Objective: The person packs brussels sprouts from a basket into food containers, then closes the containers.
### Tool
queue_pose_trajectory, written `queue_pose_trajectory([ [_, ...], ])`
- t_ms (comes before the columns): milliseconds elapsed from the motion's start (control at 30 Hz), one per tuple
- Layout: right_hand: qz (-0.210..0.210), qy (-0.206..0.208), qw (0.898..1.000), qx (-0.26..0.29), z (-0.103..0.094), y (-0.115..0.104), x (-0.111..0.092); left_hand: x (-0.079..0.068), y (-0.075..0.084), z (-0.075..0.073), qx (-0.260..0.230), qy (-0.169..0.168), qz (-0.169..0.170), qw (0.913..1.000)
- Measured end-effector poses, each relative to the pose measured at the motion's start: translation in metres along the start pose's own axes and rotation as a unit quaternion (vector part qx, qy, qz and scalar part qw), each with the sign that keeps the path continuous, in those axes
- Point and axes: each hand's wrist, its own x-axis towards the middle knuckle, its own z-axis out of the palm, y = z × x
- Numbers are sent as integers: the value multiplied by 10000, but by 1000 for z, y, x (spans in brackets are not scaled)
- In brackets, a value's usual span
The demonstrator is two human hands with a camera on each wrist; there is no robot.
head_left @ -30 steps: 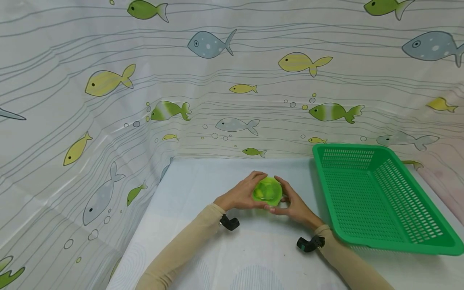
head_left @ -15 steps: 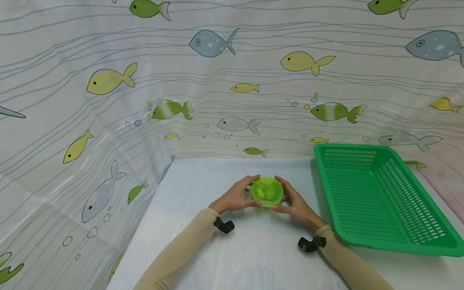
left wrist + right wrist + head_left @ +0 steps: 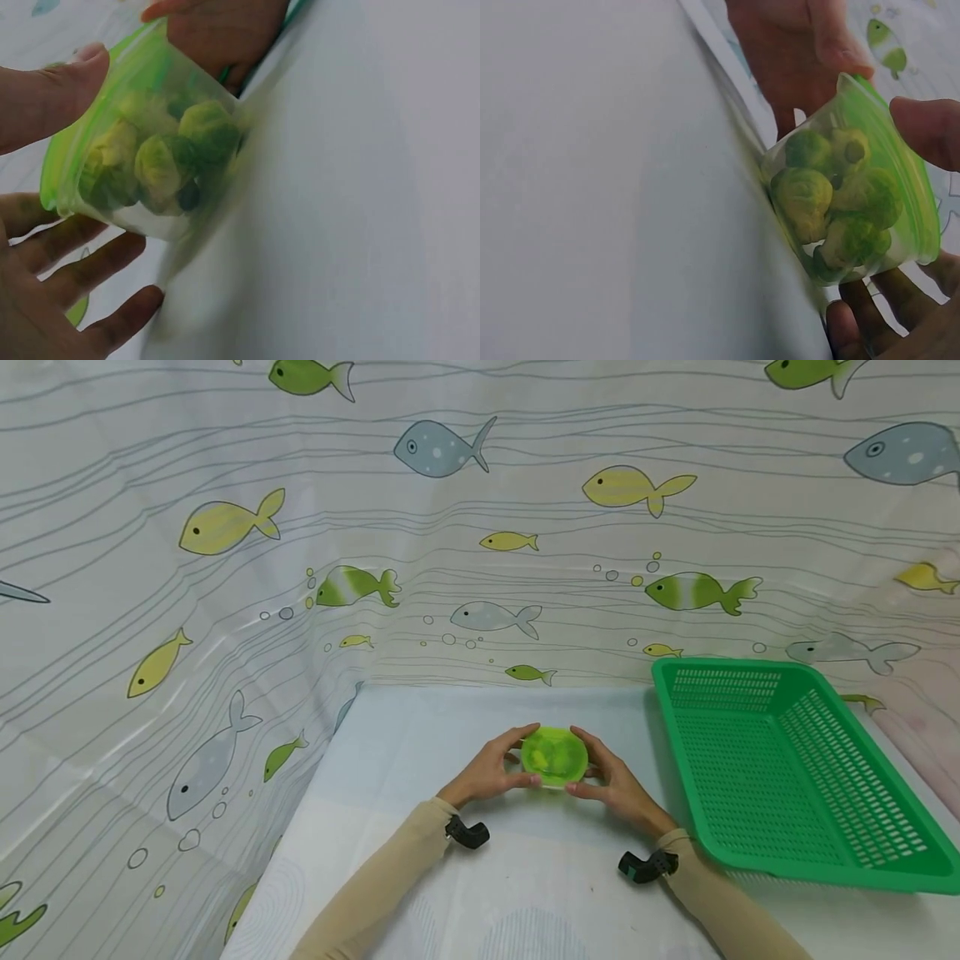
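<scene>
A clear plastic food container with a bright green lid [image 3: 553, 755] is between my hands at the middle of the table. Through its wall, several Brussels sprouts [image 3: 163, 166] show in the left wrist view. My left hand [image 3: 487, 770] holds the container's left side, thumb at the lid's near edge and fingers around the far side. On the opposite side my right hand [image 3: 619, 783] holds it the same way. In the right wrist view the lid [image 3: 900, 169] sits on the container's top, and the base is close over the white tablecloth [image 3: 630, 187].
To the right of my right hand stands a large green plastic basket [image 3: 750, 777] with slotted walls and nothing in it. A fish-patterned curtain [image 3: 420, 543] hangs behind the table and along its left side.
My left hand has drawn back a little to the left from over the lid, to the container's side. The right hand has barely moved, and more of the lid shows.
</scene>
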Motion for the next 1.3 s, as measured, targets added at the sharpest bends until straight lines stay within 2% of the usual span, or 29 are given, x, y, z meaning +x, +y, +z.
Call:
queue_pose_trajectory([
  [367, -148, 188, 9995, -203, 5, 2, 0, -2, -2, 6, 410, 208, 467, 9978],
  [500, -179, 315, 9988, -315, 7, 2, 0, -1, -4, 11, 354, 276, 703, 9965],
  [700, -159, 360, 9985, -381, 8, 2, -2, -2, -10, 18, 90, 497, 638, 9967],
  [967, -147, 358, 9988, -313, 8, 4, 0, -7, -9, 19, 54, 633, 762, 9951],
  [1200, 26, 382, 9985, -379, 7, 5, -2, -6, -8, 20, 321, 543, 751, 9952],
  [1300, -33, 350, 9988, -353, 6, 4, -1, -4, -8, 19, 388, 579, 789, 9944],
])
